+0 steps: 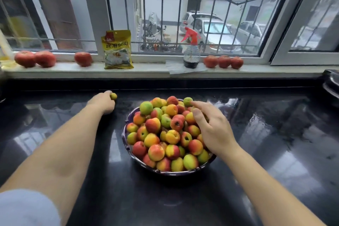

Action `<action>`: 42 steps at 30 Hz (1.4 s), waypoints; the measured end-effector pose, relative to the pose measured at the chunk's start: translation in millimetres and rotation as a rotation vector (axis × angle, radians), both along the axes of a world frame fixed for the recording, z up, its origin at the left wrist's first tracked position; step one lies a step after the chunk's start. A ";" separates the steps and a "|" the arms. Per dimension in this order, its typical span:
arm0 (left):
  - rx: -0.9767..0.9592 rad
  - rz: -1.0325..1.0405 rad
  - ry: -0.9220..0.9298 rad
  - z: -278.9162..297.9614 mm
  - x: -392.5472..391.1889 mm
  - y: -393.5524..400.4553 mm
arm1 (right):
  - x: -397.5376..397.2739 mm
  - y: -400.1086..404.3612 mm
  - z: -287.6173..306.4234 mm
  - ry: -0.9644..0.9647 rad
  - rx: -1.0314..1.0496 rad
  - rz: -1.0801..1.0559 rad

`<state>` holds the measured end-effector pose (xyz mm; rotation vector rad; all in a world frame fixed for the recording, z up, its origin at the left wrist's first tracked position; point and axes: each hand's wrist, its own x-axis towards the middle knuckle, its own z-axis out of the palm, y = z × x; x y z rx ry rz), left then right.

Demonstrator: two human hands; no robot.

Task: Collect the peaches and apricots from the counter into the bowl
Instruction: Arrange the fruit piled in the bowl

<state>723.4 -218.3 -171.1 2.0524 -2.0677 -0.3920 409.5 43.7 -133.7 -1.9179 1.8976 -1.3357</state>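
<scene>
While the left hand stretches far out across the black counter, its fingers curl round one small yellow-green apricot at the counter's back edge, left of the bowl. Over the bowl's right side the right hand hovers, fingers loosely spread; its fingertips touch a green fruit at the far rim without clearly gripping it. Heaped fruit fills the bowl, too many to count. On the sill sit six red tomatoes, one yellow packet and one spray bottle
</scene>
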 end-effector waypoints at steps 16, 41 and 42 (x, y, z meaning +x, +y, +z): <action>-0.165 -0.532 -0.072 120.9 -112.0 173.8 | 1.0 3.3 1.3 -0.060 0.040 0.013; -0.251 -0.142 0.758 57.2 -61.8 233.6 | -0.8 -10.2 43.5 -0.194 0.080 0.122; -0.253 -0.139 0.761 56.6 -65.0 235.5 | 2.7 -12.1 44.9 -0.170 0.089 0.111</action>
